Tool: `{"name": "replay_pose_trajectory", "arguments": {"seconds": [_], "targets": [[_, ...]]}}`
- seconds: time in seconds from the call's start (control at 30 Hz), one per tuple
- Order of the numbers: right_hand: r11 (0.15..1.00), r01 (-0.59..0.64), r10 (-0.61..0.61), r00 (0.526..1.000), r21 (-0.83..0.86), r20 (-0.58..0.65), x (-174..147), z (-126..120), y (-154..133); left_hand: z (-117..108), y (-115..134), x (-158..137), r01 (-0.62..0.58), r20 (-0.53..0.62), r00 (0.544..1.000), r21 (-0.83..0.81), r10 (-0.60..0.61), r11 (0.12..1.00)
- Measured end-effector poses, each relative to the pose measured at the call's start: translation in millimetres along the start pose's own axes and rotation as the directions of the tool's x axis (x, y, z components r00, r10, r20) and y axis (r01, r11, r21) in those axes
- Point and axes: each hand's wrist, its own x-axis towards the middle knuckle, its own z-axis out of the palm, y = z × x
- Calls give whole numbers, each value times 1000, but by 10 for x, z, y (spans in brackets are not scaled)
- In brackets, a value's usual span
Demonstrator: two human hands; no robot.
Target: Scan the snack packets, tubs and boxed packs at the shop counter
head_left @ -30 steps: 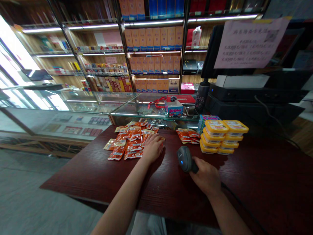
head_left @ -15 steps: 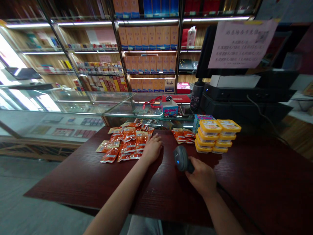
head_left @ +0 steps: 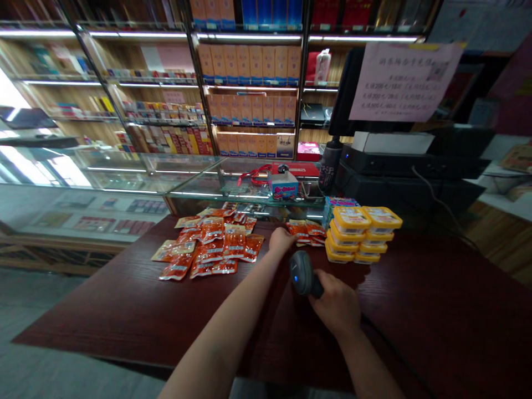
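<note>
My right hand [head_left: 337, 305] is wrapped round the handle of a dark barcode scanner [head_left: 302, 272], held just above the dark wooden table with a small blue light showing on its head. My left hand [head_left: 282, 240] reaches to the left edge of a small pile of orange snack packets [head_left: 306, 230]; its fingertips are hidden, and I cannot make out whether it grips one. Left of that hand lies a larger spread of orange snack packets [head_left: 213, 249], overlapping one another. Yellow-lidded plastic tubs [head_left: 351, 219] stand stacked in two columns to the right of the small pile.
The scanner's cable [head_left: 386, 338] runs right across the table [head_left: 124, 316]. Behind are a glass display case [head_left: 199, 185], a small blue box [head_left: 284, 186], a dark bottle [head_left: 330, 163] and a monitor with a paper notice [head_left: 401, 80]. Stocked shelves [head_left: 253, 88] line the back.
My left hand has moved right, from the large spread of packets to the small pile, and another packet shows at the spread's right edge. My right hand still holds the scanner. The view has shifted slightly.
</note>
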Motion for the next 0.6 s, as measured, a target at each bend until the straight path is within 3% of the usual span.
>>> {"name": "replay_pose_trajectory", "arguments": {"seconds": [0.17,0.33,0.47,0.6], "targets": [[1000,-10,10,1000,4,9,1,-3,7,-9,-19,-73,105,120,990,-304,-72,947],[1000,-6,6,1000,-25,12,-17,20,2,-183,-244,-367,9,6,1000,-624,-6,782],[1000,-15,15,1000,-18,23,-11,28,-9,-257,-480,-554,-103,-66,995,-645,80,757],[988,-100,96,995,121,36,49,-25,3,-239,-569,-595,-152,-80,988,-663,132,733]]}}
